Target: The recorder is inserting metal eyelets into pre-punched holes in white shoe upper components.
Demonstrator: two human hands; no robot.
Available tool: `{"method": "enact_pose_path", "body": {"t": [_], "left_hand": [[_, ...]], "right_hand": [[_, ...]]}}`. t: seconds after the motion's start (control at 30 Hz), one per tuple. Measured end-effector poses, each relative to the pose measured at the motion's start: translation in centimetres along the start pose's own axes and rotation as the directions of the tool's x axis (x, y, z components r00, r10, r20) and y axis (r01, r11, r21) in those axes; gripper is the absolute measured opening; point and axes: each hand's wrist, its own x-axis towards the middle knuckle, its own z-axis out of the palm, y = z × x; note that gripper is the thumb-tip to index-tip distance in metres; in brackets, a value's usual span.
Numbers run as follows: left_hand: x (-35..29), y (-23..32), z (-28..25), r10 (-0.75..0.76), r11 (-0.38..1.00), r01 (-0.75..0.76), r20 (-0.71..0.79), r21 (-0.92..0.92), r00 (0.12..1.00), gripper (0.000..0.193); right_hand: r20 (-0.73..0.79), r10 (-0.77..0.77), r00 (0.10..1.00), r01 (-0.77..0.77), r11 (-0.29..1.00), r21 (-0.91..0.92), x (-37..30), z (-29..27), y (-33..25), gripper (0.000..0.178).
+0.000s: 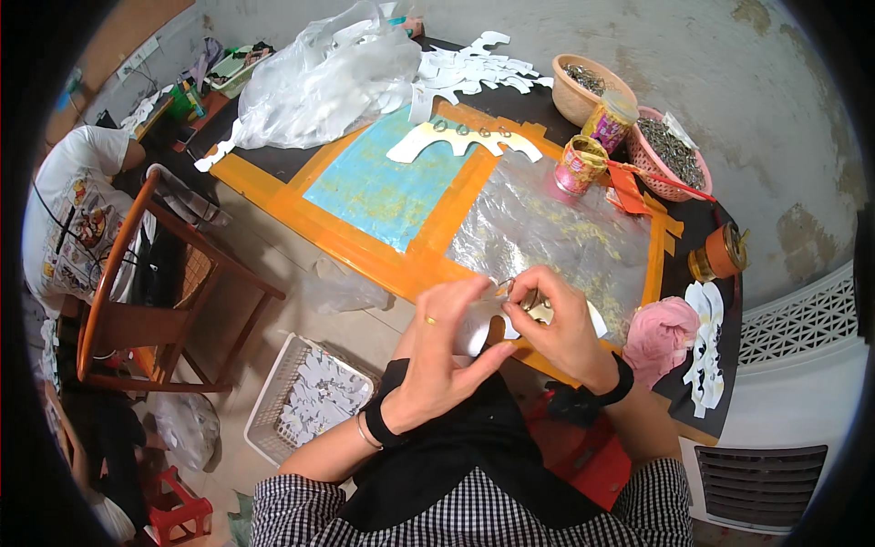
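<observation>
Over the table's near edge, my left hand (436,356) holds a white cut-out piece (476,330) with scalloped notches, its fingers curled behind and its thumb stretched along the front. My right hand (558,333) is beside it, thumb and forefinger pinched together at the piece's upper edge. What sits in that pinch is too small to make out. Part of the piece is hidden behind my right hand. Farther off, a similar white piece (428,144) with several metal rings along its top lies across the taped blue sheet (378,191) and the clear plastic sheet (510,214).
An open tin (579,167), a jar (612,117), a bowl (567,91) and a pink basket (663,185) of metal parts stand at the right. A pink cloth (658,342) lies nearer. A plastic bag (319,82) fills the far left. A crate (269,401) stands below; a person (77,210) sits left.
</observation>
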Motion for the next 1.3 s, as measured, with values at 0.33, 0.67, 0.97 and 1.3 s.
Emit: {"method": "enact_pose_path", "body": {"t": [0.33, 0.67, 0.97, 1.3], "left_hand": [[1.6, 4.1, -2.1, -0.603, 0.192, 0.357, 0.177, -0.914, 0.778, 0.08], [1.7, 5.0, -1.9, -0.509, 0.334, 0.238, 0.039, -0.912, 0.86, 0.099], [2.0, 4.6, -3.6, -0.356, 0.814, 0.506, 0.443, -0.286, 0.823, 0.077], [1.7, 3.0, -4.2, -0.514, 0.293, 0.792, 0.611, -0.535, 0.602, 0.055]], "right_hand": [[0.004, -0.026, 1.0, 0.024, 0.971, 0.238, -0.5, -1.4, -2.5, 0.024], [0.043, 0.028, 0.999, -0.044, 0.908, 0.417, -1.4, -2.0, -3.5, 0.026], [0.161, 0.095, 0.982, -0.138, 0.951, 0.278, -2.9, -2.3, -4.7, 0.028], [0.164, 0.025, 0.986, -0.06, 0.976, 0.208, -3.5, -2.1, -5.0, 0.027]]}}
